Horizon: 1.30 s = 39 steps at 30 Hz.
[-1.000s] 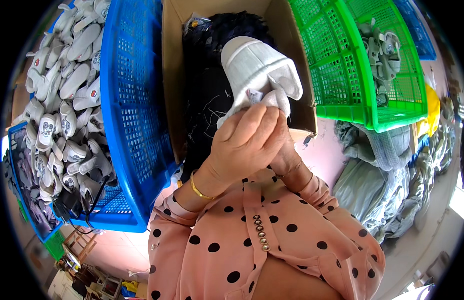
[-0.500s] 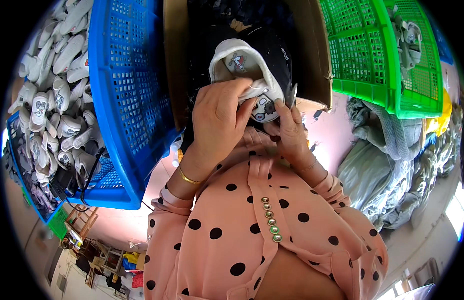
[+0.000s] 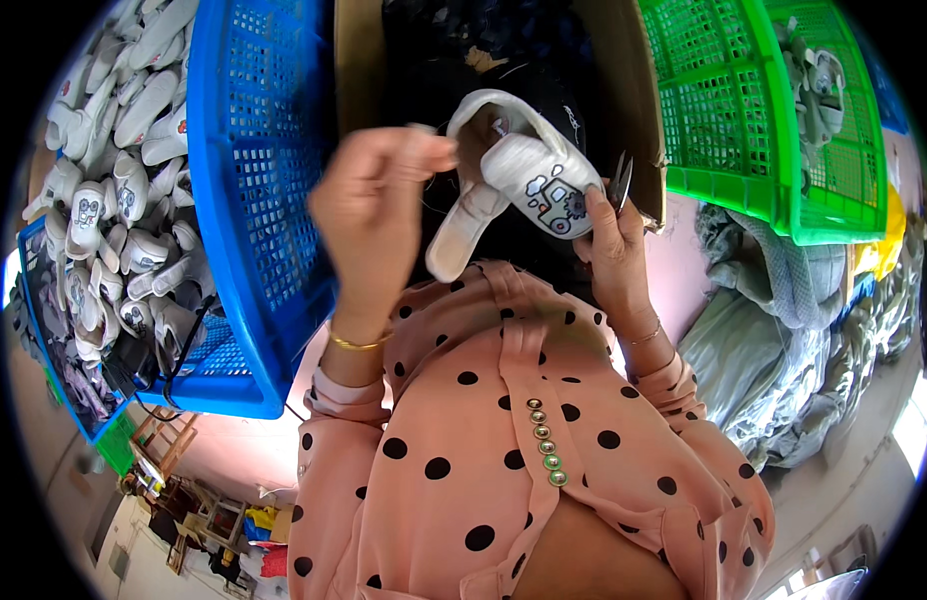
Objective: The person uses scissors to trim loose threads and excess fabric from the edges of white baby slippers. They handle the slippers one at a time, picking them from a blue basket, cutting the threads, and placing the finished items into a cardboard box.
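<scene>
A small pale grey cloth shoe [image 3: 544,190] with a cartoon vehicle on its toe is gripped at the toe end by my right hand [image 3: 616,245]. A flap-like sole piece [image 3: 464,235] hangs down from it to the left. The same hand also keeps a pair of small metal scissors [image 3: 622,182], blades pointing up beside the shoe. My left hand [image 3: 374,200] is raised left of the shoe, apart from it, smeared by motion. Its thumb and forefinger are pinched together; whatever they hold is too small to make out.
A blue plastic crate [image 3: 259,190] stands at left, beside a heap of similar shoes [image 3: 134,200]. A cardboard box [image 3: 624,90] holding dark material is ahead. Green crates [image 3: 729,100] stand at right, above grey fabric bundles [image 3: 754,350]. A black cord [image 3: 184,350] hangs by the blue crate.
My left hand has let go of the shoe and moved left, away from it. The shoe has turned, so its toe picture and sole piece show. The scissors stand out more beside it.
</scene>
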Each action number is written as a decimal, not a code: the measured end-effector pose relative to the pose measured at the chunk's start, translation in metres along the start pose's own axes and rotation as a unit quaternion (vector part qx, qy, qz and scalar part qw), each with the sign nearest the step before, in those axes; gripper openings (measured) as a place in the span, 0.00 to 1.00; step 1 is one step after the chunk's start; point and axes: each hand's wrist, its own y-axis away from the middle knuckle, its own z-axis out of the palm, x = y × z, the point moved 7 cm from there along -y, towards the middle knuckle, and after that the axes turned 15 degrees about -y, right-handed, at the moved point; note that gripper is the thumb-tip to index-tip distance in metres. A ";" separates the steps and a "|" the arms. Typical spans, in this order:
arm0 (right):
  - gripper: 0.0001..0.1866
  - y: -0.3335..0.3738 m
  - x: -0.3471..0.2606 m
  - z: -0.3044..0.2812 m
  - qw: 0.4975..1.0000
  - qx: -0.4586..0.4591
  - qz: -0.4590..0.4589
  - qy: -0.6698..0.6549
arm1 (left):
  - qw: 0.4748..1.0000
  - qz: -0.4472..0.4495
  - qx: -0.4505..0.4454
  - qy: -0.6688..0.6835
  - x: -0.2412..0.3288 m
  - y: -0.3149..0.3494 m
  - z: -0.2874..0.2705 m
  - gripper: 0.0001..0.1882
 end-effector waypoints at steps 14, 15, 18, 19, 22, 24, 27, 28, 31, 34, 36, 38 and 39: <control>0.14 -0.012 -0.009 -0.018 0.994 -0.019 0.030 -0.106 | 0.988 0.081 -0.064 -0.118 0.012 0.000 -0.010 0.31; 0.14 -0.013 -0.008 -0.018 0.993 -0.022 0.036 -0.113 | 0.992 0.069 -0.094 -0.056 0.021 0.002 -0.001 0.31; 0.14 -0.006 -0.013 -0.007 0.999 -0.004 0.030 -0.044 | 0.962 0.155 -0.180 -0.138 0.038 0.015 0.024 0.22; 0.15 -0.005 -0.019 -0.011 0.999 0.029 0.006 0.021 | 0.946 0.188 -0.186 -0.188 0.030 0.017 0.030 0.15; 0.19 -0.004 -0.039 -0.041 0.983 0.123 -0.053 0.122 | 0.932 0.146 -0.031 -0.331 0.004 0.003 0.003 0.09; 0.22 -0.021 -0.053 -0.072 0.982 0.096 -0.102 0.131 | 0.943 0.091 0.070 -0.312 0.003 -0.005 -0.034 0.08; 0.22 -0.052 -0.091 -0.095 0.979 0.064 -0.097 0.168 | 0.976 0.086 0.037 -0.198 0.021 -0.001 -0.062 0.09; 0.22 -0.071 -0.111 -0.107 0.959 0.027 -0.118 0.257 | 0.977 0.075 -0.006 -0.198 0.027 0.003 -0.066 0.08; 0.19 -0.098 -0.206 -0.112 0.983 -0.048 -0.151 -0.094 | 0.978 0.053 -0.057 -0.195 0.048 0.016 -0.101 0.07; 0.24 -0.107 -0.262 -0.093 0.921 -0.136 -0.234 -0.282 | 0.980 0.006 -0.020 -0.199 0.056 0.017 -0.155 0.07; 0.23 -0.109 -0.251 -0.083 0.933 -0.162 -0.251 -0.201 | 0.974 -0.027 -0.010 -0.223 0.046 0.005 -0.185 0.06; 0.21 -0.131 -0.176 -0.069 0.961 -0.179 -0.174 -0.117 | 0.956 -0.092 -0.022 -0.279 0.016 -0.027 -0.208 0.08; 0.21 -0.120 -0.133 -0.043 0.977 -0.113 -0.137 -0.118 | 0.938 -0.129 -0.034 -0.321 -0.013 -0.047 -0.216 0.11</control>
